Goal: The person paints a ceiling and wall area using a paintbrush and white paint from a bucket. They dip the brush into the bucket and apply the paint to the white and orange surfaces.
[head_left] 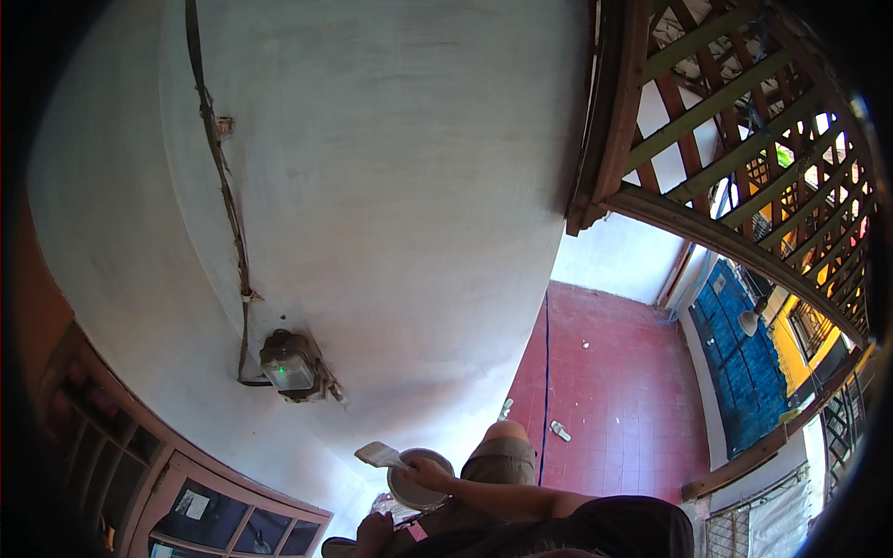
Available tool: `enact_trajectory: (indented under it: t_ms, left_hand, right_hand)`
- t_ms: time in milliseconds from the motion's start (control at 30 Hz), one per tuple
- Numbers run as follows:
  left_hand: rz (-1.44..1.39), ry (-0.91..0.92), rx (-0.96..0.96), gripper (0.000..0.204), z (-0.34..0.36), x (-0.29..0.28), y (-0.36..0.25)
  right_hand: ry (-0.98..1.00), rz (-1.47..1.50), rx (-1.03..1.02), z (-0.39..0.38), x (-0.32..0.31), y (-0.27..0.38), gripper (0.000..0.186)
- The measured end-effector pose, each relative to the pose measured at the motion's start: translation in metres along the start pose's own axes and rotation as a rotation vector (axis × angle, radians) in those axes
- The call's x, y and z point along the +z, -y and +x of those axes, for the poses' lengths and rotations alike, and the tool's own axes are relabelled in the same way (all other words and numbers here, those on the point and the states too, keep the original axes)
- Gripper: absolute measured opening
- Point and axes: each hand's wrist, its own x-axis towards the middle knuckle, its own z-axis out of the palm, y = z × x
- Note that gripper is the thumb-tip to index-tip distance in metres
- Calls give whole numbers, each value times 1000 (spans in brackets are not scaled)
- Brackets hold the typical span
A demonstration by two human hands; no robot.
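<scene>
My right hand (429,473) is closed round the handle of a wide paintbrush (379,454), whose pale bristles point left toward the white wall. Just beneath that hand sits a round bucket (406,494), grey inside, close by my bent knee (505,432). My left hand (375,531) is low in the picture, left of the bucket. It is dark and small there, and its fingers cannot be made out. A small pink patch (417,531) shows between my left hand and my body.
On the white wall (391,186) hangs an electric meter (289,364) with a green light, fed by a dark cable (228,186). A framed glass window (200,510) stands lower left. Wooden lattice (716,121) juts overhead. Far below lie red floor tiles (614,391) and a sandal (560,431).
</scene>
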Motion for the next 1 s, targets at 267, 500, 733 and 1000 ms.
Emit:
enact_trajectory:
  t_ms: [267,500,733,1000]
  left_hand:
    - [8,-60,21,53,-1,-12,-11]
    - [25,-22,-25,47,-3,-16,-22]
    - [326,-153,244,40,-2,8,6]
    - [452,-196,514,24,3,16,10]
  right_hand:
    - [-29,-8,-18,6,1,-5,51]
    - [-4,30,41,5,-7,4,51]
    - [-9,73,25,-4,-8,15,51]
    - [-11,46,-23,9,-61,12,37]
